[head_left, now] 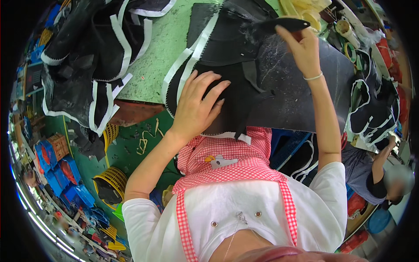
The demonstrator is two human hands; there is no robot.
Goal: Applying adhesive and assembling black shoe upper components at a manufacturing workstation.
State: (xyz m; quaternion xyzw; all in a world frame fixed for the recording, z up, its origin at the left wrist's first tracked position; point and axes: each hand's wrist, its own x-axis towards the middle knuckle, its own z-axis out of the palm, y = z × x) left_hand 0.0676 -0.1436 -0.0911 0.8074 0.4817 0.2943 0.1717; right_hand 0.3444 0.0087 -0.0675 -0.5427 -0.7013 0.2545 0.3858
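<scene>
My left hand [198,102] lies with its fingers spread on a black fabric piece [229,102] edged with white zigzag-stitched tape. The piece hangs over the table's front edge toward my apron. Farther right, my right hand [303,46] is closed on a black tool with a tapered, holed handle [288,23]. The tool points left over the dark material, and its working end blends into the black, so its kind is unclear. Under the fabric on the right is a scuffed dark board [312,78]. A narrow black strip [252,75] lies on the piece beside my left hand.
White-taped black pieces [94,65] are heaped at the left of the green tabletop [163,56]. Similar pieces [371,100] lie at the right, near tape rolls and a yellow container [312,17]. Yellow baskets [112,183] stand on the floor. Another person [371,170] sits at the right.
</scene>
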